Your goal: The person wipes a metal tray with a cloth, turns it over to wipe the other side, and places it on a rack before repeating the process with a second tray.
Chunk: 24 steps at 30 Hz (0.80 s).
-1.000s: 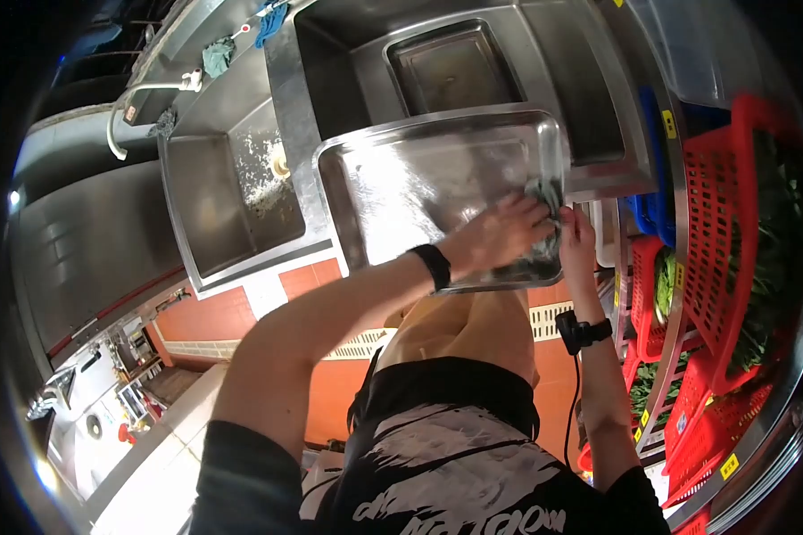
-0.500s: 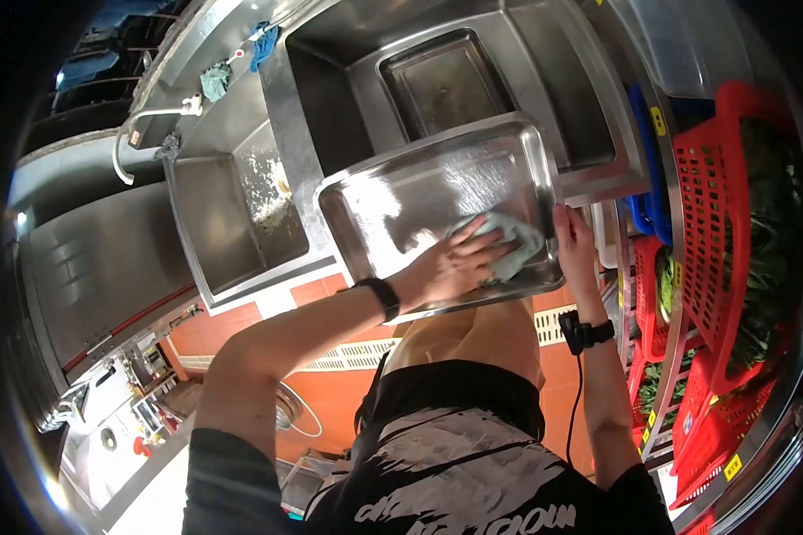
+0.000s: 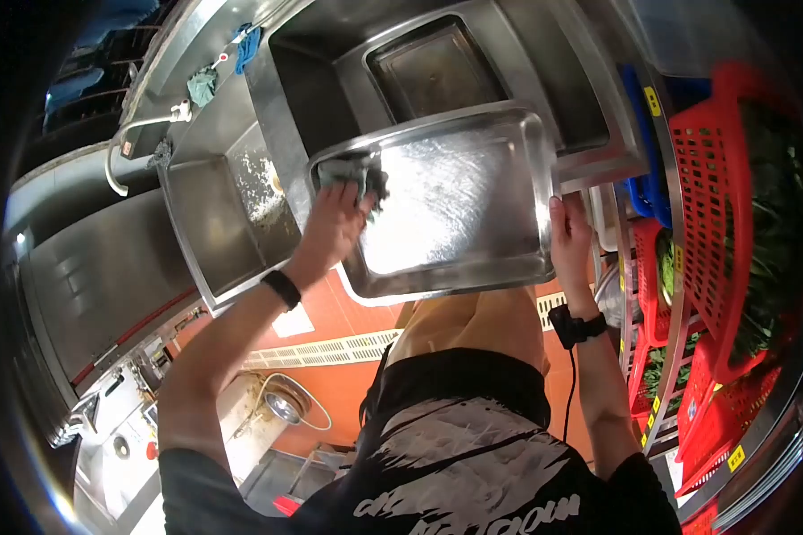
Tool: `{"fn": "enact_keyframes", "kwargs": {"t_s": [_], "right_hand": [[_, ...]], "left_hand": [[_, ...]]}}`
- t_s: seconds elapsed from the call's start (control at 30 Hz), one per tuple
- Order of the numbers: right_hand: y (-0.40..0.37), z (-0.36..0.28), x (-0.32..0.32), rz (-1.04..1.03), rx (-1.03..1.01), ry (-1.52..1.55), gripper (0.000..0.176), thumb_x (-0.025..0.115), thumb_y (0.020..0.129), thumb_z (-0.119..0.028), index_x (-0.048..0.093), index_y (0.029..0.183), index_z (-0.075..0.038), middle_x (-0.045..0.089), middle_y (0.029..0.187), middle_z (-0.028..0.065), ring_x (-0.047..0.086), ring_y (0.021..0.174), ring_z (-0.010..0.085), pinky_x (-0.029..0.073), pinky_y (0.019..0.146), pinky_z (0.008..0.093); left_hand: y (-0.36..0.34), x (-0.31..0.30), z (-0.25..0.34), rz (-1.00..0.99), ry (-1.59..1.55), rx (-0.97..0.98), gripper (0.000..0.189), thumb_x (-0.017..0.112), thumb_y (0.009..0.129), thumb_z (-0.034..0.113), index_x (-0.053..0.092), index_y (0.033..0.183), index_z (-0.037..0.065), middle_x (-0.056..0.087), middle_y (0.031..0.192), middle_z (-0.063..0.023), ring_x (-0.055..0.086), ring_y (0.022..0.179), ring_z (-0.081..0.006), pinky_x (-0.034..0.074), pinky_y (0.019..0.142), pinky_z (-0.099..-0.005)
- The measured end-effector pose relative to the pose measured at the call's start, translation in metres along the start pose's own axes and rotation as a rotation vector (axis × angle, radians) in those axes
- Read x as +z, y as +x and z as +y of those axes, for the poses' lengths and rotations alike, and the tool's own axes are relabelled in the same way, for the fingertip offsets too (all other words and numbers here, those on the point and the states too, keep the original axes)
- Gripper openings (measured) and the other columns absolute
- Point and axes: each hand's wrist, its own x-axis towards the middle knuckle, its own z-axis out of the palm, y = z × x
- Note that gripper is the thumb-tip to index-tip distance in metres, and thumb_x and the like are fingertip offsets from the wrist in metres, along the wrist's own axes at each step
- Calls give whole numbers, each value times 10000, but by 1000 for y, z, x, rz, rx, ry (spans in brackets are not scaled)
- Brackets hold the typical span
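Observation:
A shiny rectangular metal tray [image 3: 473,209] is held up over the front edge of the sink, its inside facing me. My left hand [image 3: 335,223] presses a grey-green cloth [image 3: 366,174] against the tray's upper left corner, its fingers bent over the cloth. At the tray's right edge, my right hand [image 3: 571,232] grips the rim, thumb on the near side and fingers mostly hidden behind.
Behind the tray, another metal tray [image 3: 437,71] lies in the large sink [image 3: 330,107]. A smaller sink [image 3: 219,214] and a faucet [image 3: 120,160] are at left. Red baskets [image 3: 700,169] of greens stand on a rack at right. Cloths [image 3: 202,86] lie by the wall.
My left hand has moved with the cloth from the tray's lower right part to its upper left corner. My right hand still holds the right edge.

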Motion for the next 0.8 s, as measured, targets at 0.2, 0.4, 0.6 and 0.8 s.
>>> {"fn": "enact_keyframes", "kwargs": {"t_s": [0.2, 0.4, 0.6, 0.8], "right_hand": [[-4, -3, 3, -12, 54, -8, 265, 516, 931, -242, 572, 879, 12, 482, 627, 94, 386, 571, 103, 353, 531, 254], [-4, -9, 4, -70, 154, -32, 298, 500, 937, -260, 558, 881, 27, 505, 688, 76, 411, 647, 119, 371, 596, 270], [-15, 12, 3, -156, 223, 151, 295, 542, 911, -265, 550, 871, 28, 514, 727, 38, 436, 695, 103, 388, 636, 273], [-24, -34, 2, -311, 93, 216, 210, 562, 871, -143, 543, 1000, 21, 545, 805, 24, 465, 760, 95, 412, 685, 281]], "left_hand": [[-14, 10, 110, -153, -574, -275, 342, 555, 811, 249, 485, 1070, 37, 540, 887, -190, 546, 873, -354, 457, 711, -465], [29, -16, 188, 74, -560, 7, 343, 524, 845, 323, 522, 1055, 51, 541, 952, -140, 484, 972, -302, 390, 807, -430], [34, -12, 176, 200, -424, 140, 315, 573, 737, 177, 522, 1038, 98, 516, 909, -64, 492, 956, -236, 425, 818, -352], [3, -42, 161, 250, -402, 232, 240, 554, 733, 124, 547, 972, 118, 528, 903, -51, 513, 924, -228, 425, 814, -352]]}}
